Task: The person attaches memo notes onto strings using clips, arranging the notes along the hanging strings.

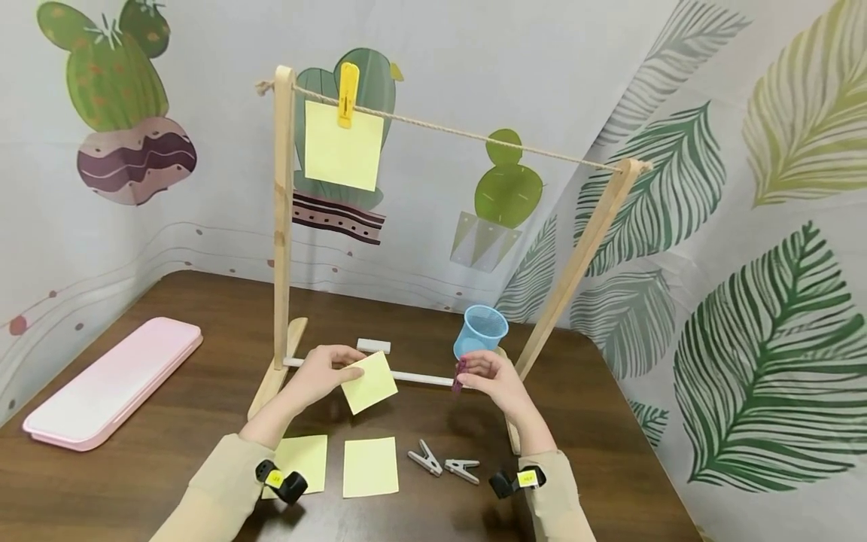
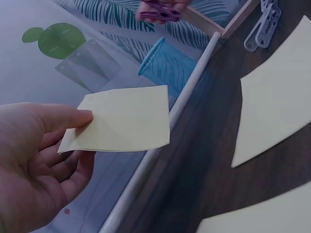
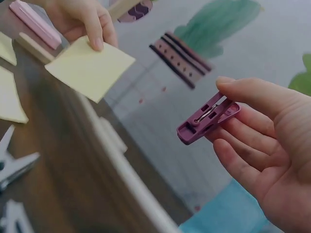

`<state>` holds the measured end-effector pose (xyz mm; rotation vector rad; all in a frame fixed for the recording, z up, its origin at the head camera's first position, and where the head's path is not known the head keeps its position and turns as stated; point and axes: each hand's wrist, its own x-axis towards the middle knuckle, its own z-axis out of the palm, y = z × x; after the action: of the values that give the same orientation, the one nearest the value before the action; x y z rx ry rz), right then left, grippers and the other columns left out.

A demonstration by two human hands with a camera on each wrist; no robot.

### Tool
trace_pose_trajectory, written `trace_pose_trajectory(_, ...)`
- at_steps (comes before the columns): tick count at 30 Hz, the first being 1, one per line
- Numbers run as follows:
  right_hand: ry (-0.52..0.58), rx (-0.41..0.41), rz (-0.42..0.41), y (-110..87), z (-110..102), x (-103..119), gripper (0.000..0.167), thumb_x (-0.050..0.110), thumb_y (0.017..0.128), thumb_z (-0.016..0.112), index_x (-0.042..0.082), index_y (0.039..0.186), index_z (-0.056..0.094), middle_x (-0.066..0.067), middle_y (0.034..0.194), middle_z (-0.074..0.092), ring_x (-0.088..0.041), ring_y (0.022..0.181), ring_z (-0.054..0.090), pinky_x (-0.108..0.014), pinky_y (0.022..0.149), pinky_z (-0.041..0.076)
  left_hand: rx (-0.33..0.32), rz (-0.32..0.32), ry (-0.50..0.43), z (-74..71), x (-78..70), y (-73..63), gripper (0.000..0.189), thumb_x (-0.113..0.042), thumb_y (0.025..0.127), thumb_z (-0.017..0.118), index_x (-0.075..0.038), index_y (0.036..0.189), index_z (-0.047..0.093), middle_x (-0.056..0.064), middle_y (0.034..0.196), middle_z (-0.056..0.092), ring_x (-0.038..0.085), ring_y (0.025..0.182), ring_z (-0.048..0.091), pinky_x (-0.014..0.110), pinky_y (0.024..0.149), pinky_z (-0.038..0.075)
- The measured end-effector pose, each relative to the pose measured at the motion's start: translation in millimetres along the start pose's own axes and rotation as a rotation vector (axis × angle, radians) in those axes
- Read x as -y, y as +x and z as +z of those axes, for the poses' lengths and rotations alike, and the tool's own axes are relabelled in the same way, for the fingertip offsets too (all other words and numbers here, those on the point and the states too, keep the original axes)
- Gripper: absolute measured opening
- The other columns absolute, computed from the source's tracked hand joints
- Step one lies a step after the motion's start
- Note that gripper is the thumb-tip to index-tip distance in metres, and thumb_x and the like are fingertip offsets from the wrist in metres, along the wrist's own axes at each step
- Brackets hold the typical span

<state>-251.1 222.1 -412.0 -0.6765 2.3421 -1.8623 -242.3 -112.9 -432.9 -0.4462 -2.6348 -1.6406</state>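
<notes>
My left hand (image 1: 332, 370) pinches a yellow sticky note (image 1: 369, 382) by one edge, thumb on top, and holds it up over the table. In the left wrist view the held note (image 2: 127, 119) looks slightly layered along its lower edge. My right hand (image 1: 497, 382) pinches a purple clothespin (image 3: 209, 117) between thumb and fingers, its jaw end pointing away from the palm. Overhead, a rope (image 1: 447, 131) runs between two wooden posts. A yellow clothespin (image 1: 348, 94) clips another yellow note (image 1: 342, 154) to the rope near the left post.
Two yellow notes lie in front, one (image 1: 371, 468) in the middle, another (image 1: 313, 459) partly behind my left wrist. Two grey clothespins (image 1: 427, 458) lie to their right. A blue mesh cup (image 1: 484, 325) stands behind my right hand; a pink case (image 1: 115, 380) lies left. A white bar (image 1: 423, 378) joins the posts low down.
</notes>
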Motion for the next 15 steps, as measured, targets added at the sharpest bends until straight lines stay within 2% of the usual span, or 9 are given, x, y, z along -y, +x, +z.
trace_pose_trajectory(7, -0.034, -0.013, -0.122, 20.2, -1.4, 44.1, 0.039, 0.0, 0.084, 0.072, -0.016, 0.117, 0.057, 0.014, 0.094, 0.071, -0.003, 0.088, 0.068, -0.02, 0.081, 0.054, -0.079, 0.078, 0.019, -5.5, -20.1, 9.4, 0.023, -0.01, 0.088, 0.071, 0.001, 0.108, 0.07, 0.016, 0.098, 0.073, 0.022, 0.084, 0.07, 0.026, 0.07, 0.053)
trace_pose_trajectory(11, -0.047, -0.019, -0.196, 34.0, 0.5, 67.6, 0.038, 0.0, 0.084, 0.073, -0.013, 0.116, 0.059, 0.015, 0.095, 0.071, -0.003, 0.09, 0.068, -0.02, 0.084, 0.054, -0.136, 0.148, 0.014, -10.4, -37.4, 16.3, 0.019, -0.008, 0.086, 0.074, 0.001, 0.102, 0.071, 0.016, 0.093, 0.074, 0.018, 0.078, 0.07, 0.022, 0.064, 0.052)
trace_pose_trajectory(15, -0.049, -0.029, -0.274, 48.2, 5.6, 95.8, 0.037, -0.002, 0.084, 0.072, -0.014, 0.116, 0.059, 0.014, 0.094, 0.071, -0.005, 0.089, 0.068, -0.021, 0.082, 0.055, -0.187, 0.211, 0.014, -19.6, -58.4, 24.2, 0.016, -0.007, 0.083, 0.075, 0.001, 0.097, 0.072, 0.015, 0.088, 0.074, 0.016, 0.075, 0.071, 0.02, 0.063, 0.051)
